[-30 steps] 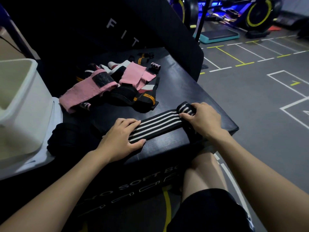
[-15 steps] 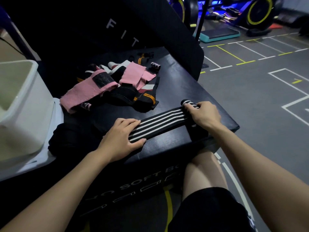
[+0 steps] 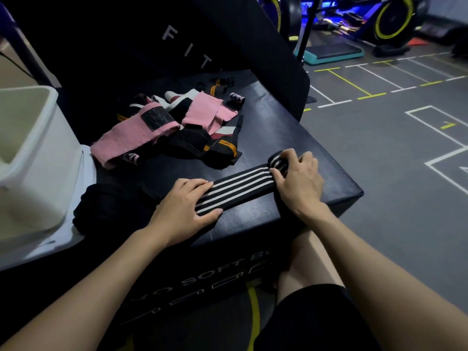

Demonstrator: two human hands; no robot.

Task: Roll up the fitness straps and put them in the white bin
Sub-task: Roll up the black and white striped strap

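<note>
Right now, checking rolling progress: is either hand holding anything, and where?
Right hand grips the striped strap's rolled end; left hand presses its flat end.

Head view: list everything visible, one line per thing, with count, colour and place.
striped strap: one, black and white, flat on box front, right end rolled
strap pile: several, pink, black, orange-striped, box rear
black bundle: one, box left edge
soft box: one, black, centre
white bin: one, left
step platform: one, teal, floor behind
left hand: flat on strap
right hand: grips roll
</note>
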